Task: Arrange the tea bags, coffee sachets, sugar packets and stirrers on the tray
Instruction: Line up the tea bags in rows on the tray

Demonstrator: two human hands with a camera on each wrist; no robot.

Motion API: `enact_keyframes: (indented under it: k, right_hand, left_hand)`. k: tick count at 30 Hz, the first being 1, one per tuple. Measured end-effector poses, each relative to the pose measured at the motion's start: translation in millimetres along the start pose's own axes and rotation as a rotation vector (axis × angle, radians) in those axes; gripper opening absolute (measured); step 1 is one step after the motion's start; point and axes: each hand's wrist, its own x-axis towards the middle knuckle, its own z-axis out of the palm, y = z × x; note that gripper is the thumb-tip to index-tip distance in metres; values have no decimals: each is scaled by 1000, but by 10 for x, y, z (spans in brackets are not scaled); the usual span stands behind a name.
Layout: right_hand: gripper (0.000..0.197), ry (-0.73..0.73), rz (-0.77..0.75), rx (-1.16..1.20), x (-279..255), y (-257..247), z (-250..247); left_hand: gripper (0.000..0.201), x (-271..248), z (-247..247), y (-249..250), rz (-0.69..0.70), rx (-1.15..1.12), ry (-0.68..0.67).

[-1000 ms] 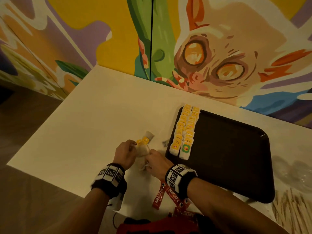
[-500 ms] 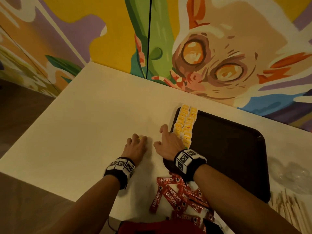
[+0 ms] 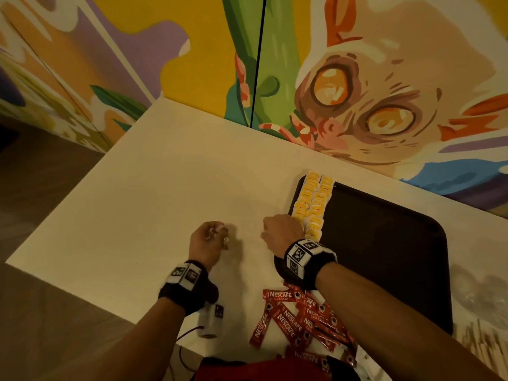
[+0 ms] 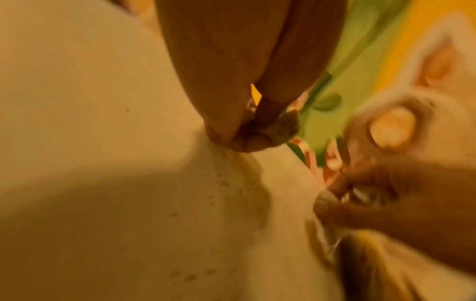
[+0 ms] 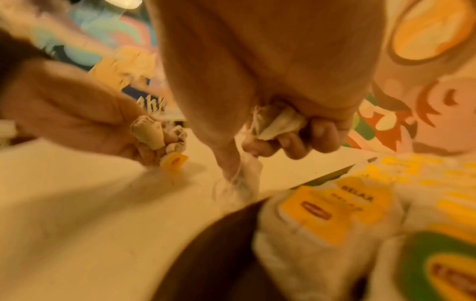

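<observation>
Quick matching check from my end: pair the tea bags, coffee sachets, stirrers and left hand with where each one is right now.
Things:
1. tea bags
2. coffee sachets
3. stirrers
4. left hand

Places:
A. loose pile on the table near the front edge, under the right forearm
B. on the table, right of the tray
C. two rows along the tray's left edge
D. over the bare table, left of the tray, gripping a small tea bag

Pairs: 1-C, 2-A, 3-B, 4-D

tea bags line tray left edge; coffee sachets nearer.
</observation>
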Motion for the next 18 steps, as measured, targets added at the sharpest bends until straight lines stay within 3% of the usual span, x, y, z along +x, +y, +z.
enact_keyframes:
  k: [2, 4, 8, 11, 13, 18]
  right_hand:
    - [25, 89, 23, 235, -37, -52, -3]
    - [19, 159, 61, 543, -89, -106, -21]
    - [18, 207, 99, 906, -235, -199, -63]
    - [13, 377, 5, 935, -386, -231, -129]
    - [8, 460, -83, 893, -480, -255, -191]
    - [11, 401, -259, 679, -615, -215, -177]
  left_hand:
    - [12, -8, -36, 43, -148, -285, -73]
    - [15, 9, -78, 80, -217, -526, -245]
    - [21, -1, -10, 230, -236, -644, -461]
    - [9, -80, 152, 374, -289, -676, -524]
    - [9, -143, 261, 458, -395, -759, -518]
    - [35, -279, 432, 665, -615, -798, -458]
